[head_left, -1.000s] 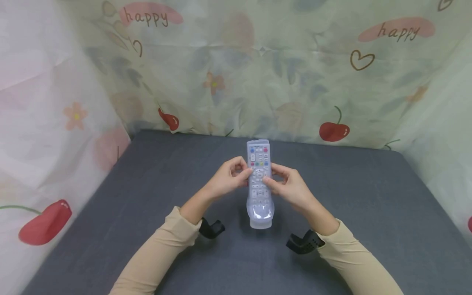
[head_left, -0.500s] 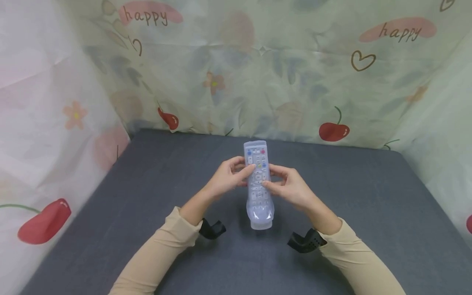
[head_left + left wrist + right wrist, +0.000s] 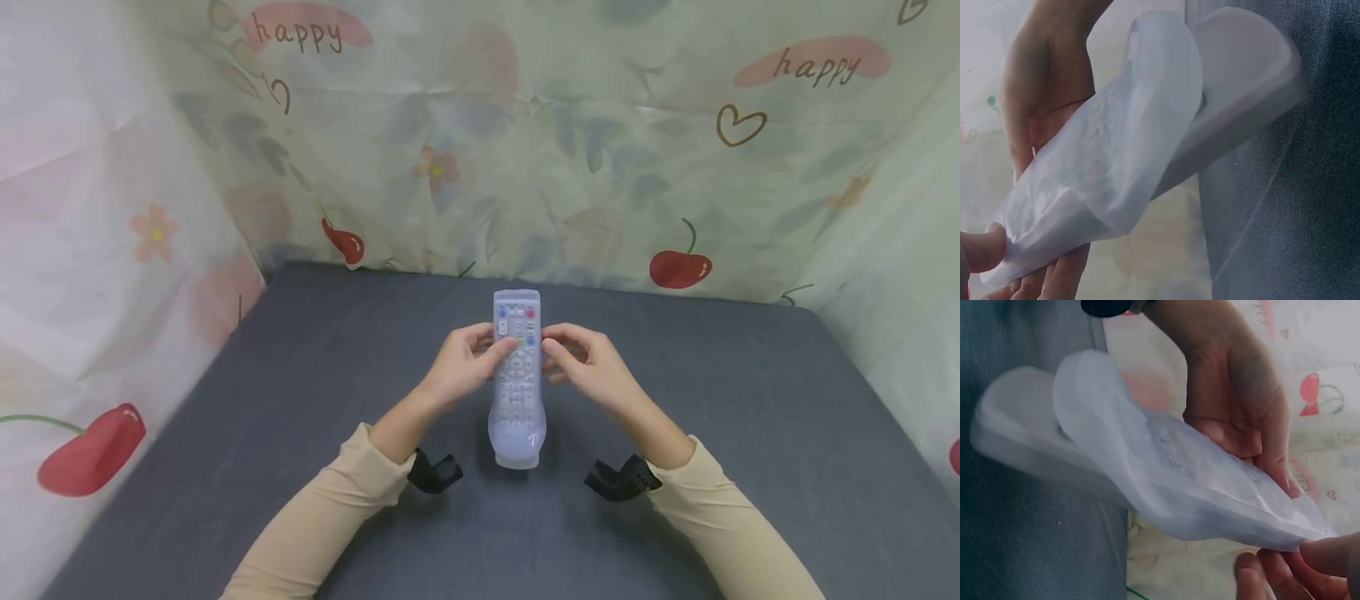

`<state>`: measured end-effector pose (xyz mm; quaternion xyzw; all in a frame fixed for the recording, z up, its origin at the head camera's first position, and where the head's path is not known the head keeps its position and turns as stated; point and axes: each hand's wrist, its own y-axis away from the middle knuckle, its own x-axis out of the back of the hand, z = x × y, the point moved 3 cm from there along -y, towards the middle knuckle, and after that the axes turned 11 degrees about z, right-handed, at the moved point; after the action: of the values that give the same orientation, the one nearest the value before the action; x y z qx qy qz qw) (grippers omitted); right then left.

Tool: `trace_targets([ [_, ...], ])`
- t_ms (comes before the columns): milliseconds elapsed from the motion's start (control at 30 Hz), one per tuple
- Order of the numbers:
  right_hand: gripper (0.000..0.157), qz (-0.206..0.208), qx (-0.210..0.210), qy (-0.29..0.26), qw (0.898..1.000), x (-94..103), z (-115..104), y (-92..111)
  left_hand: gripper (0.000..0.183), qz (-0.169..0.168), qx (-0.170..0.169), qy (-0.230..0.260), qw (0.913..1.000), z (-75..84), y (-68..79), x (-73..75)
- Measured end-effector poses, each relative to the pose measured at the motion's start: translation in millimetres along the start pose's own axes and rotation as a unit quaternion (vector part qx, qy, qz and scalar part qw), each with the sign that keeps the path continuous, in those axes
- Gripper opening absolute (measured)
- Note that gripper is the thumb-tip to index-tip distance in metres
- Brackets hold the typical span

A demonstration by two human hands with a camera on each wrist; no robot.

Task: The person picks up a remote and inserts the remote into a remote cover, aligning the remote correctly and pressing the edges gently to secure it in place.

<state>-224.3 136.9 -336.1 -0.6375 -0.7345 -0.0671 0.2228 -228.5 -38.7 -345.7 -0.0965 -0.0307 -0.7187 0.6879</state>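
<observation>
A remote control (image 3: 517,383) in a loose, translucent cover (image 3: 1166,481) is held up over the table with its buttons facing the head camera. Its bare, pale lower end (image 3: 1241,62) sticks out of the cover's flared mouth. My left hand (image 3: 467,362) grips the left side, thumb across the buttons and fingers behind. My right hand (image 3: 592,362) is at the right edge, its thumb at the cover's rim and its other fingers bent behind, partly hidden. In the right wrist view the right thumb (image 3: 1329,555) touches the cover's edge near the upper end.
A dark grey cloth-covered table (image 3: 315,375) lies below. Patterned curtains (image 3: 525,167) with cherries and the word "happy" stand at the back and sides. Black straps (image 3: 435,473) sit at both wrists.
The remote has shifted slightly left and straightened upright. My right thumb has slid from the button face to the right edge. The left hand keeps its grip.
</observation>
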Motion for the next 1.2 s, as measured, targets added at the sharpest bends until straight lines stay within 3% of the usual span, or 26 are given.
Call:
trace_targets([
  [100, 0.024, 0.014, 0.044, 0.042, 0.998, 2.6, -3.0, -1.7, 0.029, -0.004, -0.005, -0.011, 0.9999, -0.8, 0.9, -0.7],
  [233, 0.013, 0.041, 0.106, 0.105, 0.988, 4.3, -7.3, -1.8, 0.028, 0.001, -0.012, -0.021, 0.9997, 0.0, 3.1, -1.2],
  [333, 0.007, 0.065, 0.155, 0.159, 0.973, 3.3, -11.8, -0.1, 0.027, 0.008, -0.023, -0.016, 0.9996, 0.4, 3.5, -2.6],
  [500, 0.008, 0.086, 0.223, 0.246, 0.939, -0.1, -20.2, 4.3, 0.027, 0.029, -0.030, 0.008, 0.9991, -0.2, 4.1, -6.9],
  [600, 0.010, 0.093, 0.242, 0.280, 0.924, -2.0, -22.1, 5.8, 0.028, 0.048, -0.020, 0.031, 0.9982, -1.4, 4.5, -9.6],
  [767, 0.011, 0.096, 0.257, 0.310, 0.910, -5.9, -22.5, 7.7, 0.028, 0.085, 0.011, 0.060, 0.9945, -2.0, 5.6, -11.7],
  [933, 0.011, 0.104, 0.284, 0.346, 0.888, -8.7, -23.5, 9.7, 0.028, 0.118, 0.043, 0.085, 0.9884, -3.7, 4.0, -14.9],
  [1200, 0.012, 0.126, 0.342, 0.369, 0.855, -10.4, -23.0, 13.9, 0.029, 0.129, 0.074, 0.112, 0.9826, -6.0, 0.5, -18.8],
])
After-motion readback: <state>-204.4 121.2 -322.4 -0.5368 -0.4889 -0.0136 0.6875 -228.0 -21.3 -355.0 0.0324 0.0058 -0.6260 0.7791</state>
